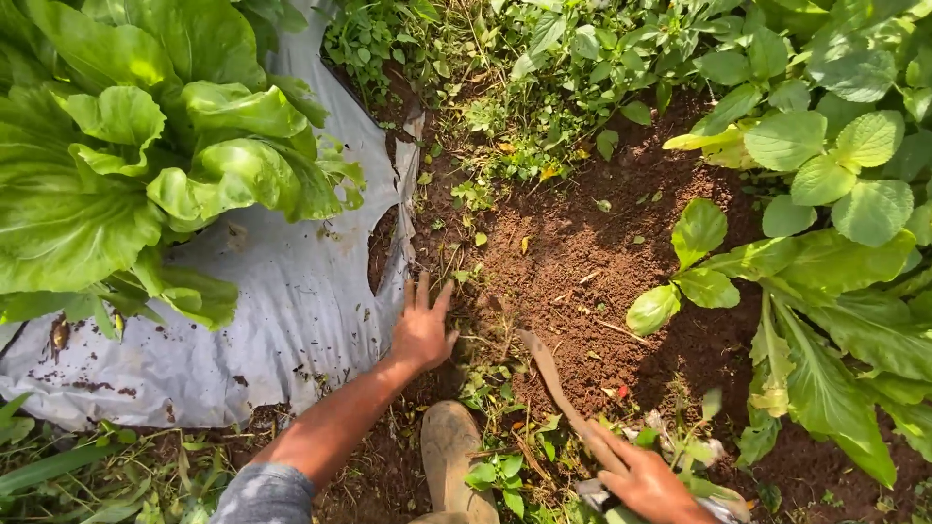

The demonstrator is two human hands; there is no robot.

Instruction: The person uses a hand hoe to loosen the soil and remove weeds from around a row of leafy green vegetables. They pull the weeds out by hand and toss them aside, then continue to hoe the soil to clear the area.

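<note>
The slim, soil-caked brown hand tool (555, 383) lies on a diagonal long axis, its blade tip pointing up and left toward the bare reddish-brown soil patch (573, 262), its handle end running down and right. The right hand (646, 482) is closed around that handle end near the lower frame edge. The left hand (422, 328) is open, fingers spread, pressed flat on the ground at the torn edge of the grey plastic mulch sheet (282, 320). A mud-covered boot (449, 456) stands between both hands. Broad green leafy plants (146, 155) sit on the sheet; further leafy plants (835, 243) border the soil on the right.
</note>
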